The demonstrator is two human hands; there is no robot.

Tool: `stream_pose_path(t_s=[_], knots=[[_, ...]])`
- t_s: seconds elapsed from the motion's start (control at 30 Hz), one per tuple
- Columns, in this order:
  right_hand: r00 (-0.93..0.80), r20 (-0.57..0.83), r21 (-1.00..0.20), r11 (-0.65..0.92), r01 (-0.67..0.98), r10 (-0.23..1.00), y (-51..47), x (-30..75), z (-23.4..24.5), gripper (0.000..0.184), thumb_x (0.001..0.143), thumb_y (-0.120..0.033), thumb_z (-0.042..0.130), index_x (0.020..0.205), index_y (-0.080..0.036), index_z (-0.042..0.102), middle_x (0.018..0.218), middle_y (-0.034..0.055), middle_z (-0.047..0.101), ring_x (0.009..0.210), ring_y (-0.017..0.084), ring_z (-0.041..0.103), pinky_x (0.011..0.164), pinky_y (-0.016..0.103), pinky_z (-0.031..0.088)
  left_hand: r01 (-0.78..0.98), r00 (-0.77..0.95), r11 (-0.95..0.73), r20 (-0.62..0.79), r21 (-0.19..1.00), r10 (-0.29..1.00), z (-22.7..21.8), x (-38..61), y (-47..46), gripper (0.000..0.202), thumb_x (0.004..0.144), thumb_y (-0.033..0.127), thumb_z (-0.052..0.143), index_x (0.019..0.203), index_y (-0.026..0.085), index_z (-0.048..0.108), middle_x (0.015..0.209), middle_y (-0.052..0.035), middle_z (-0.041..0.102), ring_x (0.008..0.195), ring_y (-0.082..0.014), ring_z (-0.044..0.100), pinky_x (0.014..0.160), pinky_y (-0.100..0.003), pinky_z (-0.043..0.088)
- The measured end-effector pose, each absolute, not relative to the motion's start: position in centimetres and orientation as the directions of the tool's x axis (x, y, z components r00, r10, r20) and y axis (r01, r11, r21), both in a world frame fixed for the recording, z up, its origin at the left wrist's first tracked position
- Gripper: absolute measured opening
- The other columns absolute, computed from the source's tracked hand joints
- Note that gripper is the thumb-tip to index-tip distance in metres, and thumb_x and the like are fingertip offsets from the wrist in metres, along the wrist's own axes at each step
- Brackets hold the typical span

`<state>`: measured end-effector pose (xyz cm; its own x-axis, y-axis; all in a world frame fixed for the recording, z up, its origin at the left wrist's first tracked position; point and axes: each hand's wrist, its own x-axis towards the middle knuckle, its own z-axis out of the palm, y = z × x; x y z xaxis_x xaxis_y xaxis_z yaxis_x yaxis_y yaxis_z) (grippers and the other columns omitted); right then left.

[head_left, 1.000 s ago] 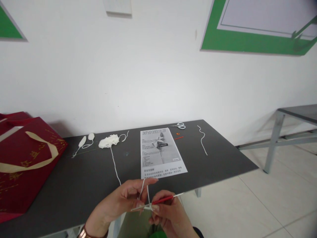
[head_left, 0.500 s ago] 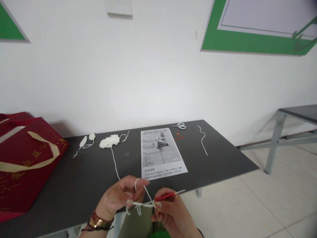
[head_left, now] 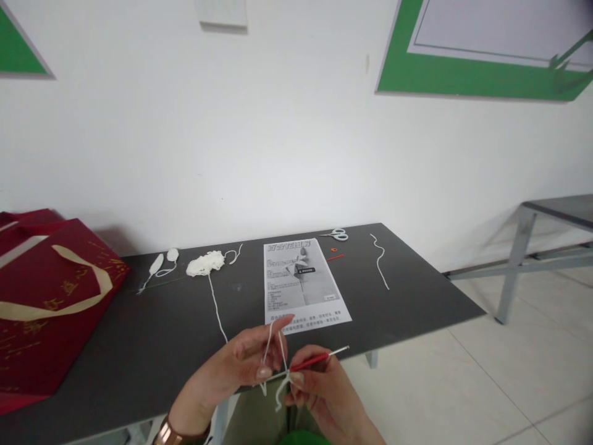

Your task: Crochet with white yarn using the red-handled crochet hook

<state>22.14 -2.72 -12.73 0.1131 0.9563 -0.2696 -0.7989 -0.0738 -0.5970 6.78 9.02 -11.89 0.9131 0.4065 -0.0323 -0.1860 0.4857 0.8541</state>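
Note:
A crochet hook [head_left: 310,362] with a red grip lies in my right hand [head_left: 322,386], closed round it with thumb and fingers. Its thin metal shaft points left toward my left hand [head_left: 245,361]. White yarn [head_left: 282,351] loops over my left index finger, which is raised, while the thumb pinches against the other fingers near the shaft. A short white tail [head_left: 280,394] hangs below the hook by my right thumb. From the loose bundle of white yarn [head_left: 204,264] on the table, a strand runs down to my left hand.
On the dark table [head_left: 407,303] lies a printed sheet [head_left: 301,290]. Scissors [head_left: 338,234], a small orange piece [head_left: 334,250], an orange stick [head_left: 336,257] and a cut yarn length [head_left: 380,262] sit right of it. White crocheted pieces [head_left: 157,264] and a red gift bag [head_left: 69,296] are leftward.
My left hand has moved right and slightly up, closer to my right hand, its index finger now overlapping the sheet's lower edge. The yarn tail now hangs lower beneath the hook.

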Motion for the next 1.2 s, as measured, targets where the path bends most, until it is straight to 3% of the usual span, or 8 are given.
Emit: stream_pose_path(t_s=[0.13,0.23,0.33,0.43,0.67,0.87,1.1,1.2], knots=[[0.128,-0.250,-0.615,-0.055,-0.787,0.960,-2.8,22.4,-12.6,0.025,0.051,-0.022,0.096,0.066,-0.015,0.076,0.049,0.0006,0.072,0.038,0.010,0.064,0.044,0.018,0.053,-0.193,0.867,0.409,-0.040,0.892,0.496,-10.3,7.0,7.8,0.061,0.083,0.037,0.074,0.139,0.022,0.057,0.099,-0.0079,0.071,0.091,-0.0226,0.059,0.086,-0.035,0.040],[0.132,-0.243,-0.623,-0.051,-0.780,0.961,-2.9,22.3,-12.6,0.025,0.051,-0.023,0.096,0.066,-0.015,0.077,0.050,0.0011,0.073,0.039,0.011,0.066,0.044,0.018,0.053,-0.189,0.803,0.480,-0.146,0.857,0.578,-10.2,7.5,6.8,0.044,0.087,0.027,0.068,0.131,0.026,0.065,0.087,-0.0042,0.071,0.083,-0.0204,0.061,0.081,-0.035,0.044],[0.149,-0.234,-0.639,-0.036,-0.768,0.961,-2.9,22.0,-12.6,0.026,0.050,-0.024,0.096,0.066,-0.015,0.077,0.050,0.0028,0.074,0.041,0.013,0.068,0.040,0.015,0.049,-0.204,0.805,0.518,-0.158,0.831,0.572,-10.6,7.9,6.0,0.057,0.079,0.018,0.072,0.134,0.031,0.061,0.083,-0.0004,0.066,0.074,-0.0172,0.060,0.070,-0.031,0.048],[0.167,-0.224,-0.656,-0.021,-0.755,0.960,-2.9,21.7,-12.6,0.026,0.049,-0.023,0.096,0.064,-0.015,0.077,0.049,0.0026,0.074,0.040,0.013,0.068,0.039,0.015,0.048,-0.259,0.824,0.518,-0.093,0.815,0.558,-11.1,7.9,5.6,0.068,0.076,0.018,0.073,0.140,0.034,0.054,0.084,-0.0001,0.064,0.069,-0.0177,0.060,0.063,-0.031,0.051],[0.184,-0.215,-0.670,-0.008,-0.742,0.959,-3.0,21.5,-12.8,0.024,0.053,-0.027,0.095,0.066,-0.017,0.078,0.052,0.0026,0.075,0.039,0.011,0.064,0.042,0.019,0.052,-0.262,0.868,0.536,-0.046,0.803,0.494,-11.6,7.6,5.4,0.087,0.073,0.022,0.082,0.147,0.040,0.040,0.090,0.0006,0.061,0.075,-0.0187,0.064,0.068,-0.033,0.050],[0.244,-0.174,-0.725,0.043,-0.687,0.954,-3.1,21.4,-13.5,0.019,0.056,-0.021,0.093,0.067,-0.017,0.078,0.052,-0.0002,0.074,0.041,0.010,0.064,0.044,0.017,0.051,-0.271,0.796,0.497,-0.099,0.824,0.598,-11.5,8.3,4.5,0.093,0.077,0.024,0.080,0.152,0.039,0.028,0.074,0.0046,0.060,0.060,-0.0139,0.062,0.058,-0.027,0.045],[0.234,-0.184,-0.735,0.024,-0.678,0.955,-2.9,21.4,-13.7,0.021,0.056,-0.023,0.094,0.068,-0.017,0.078,0.055,0.0008,0.075,0.042,0.013,0.067,0.044,0.020,0.054,-0.236,0.795,0.498,-0.128,0.835,0.592,-11.5,8.2,4.7,0.085,0.075,0.026,0.082,0.147,0.040,0.040,0.073,0.0060,0.058,0.060,-0.0132,0.061,0.056,-0.026,0.044],[0.225,-0.193,-0.729,0.014,-0.684,0.955,-3.0,21.3,-13.5,0.023,0.056,-0.026,0.094,0.069,-0.016,0.078,0.055,0.0020,0.076,0.043,0.013,0.067,0.045,0.020,0.053,-0.223,0.794,0.495,-0.138,0.840,0.592,-11.7,8.2,4.7,0.080,0.076,0.026,0.081,0.146,0.038,0.043,0.072,0.0055,0.058,0.056,-0.0109,0.058,0.051,-0.022,0.037]])
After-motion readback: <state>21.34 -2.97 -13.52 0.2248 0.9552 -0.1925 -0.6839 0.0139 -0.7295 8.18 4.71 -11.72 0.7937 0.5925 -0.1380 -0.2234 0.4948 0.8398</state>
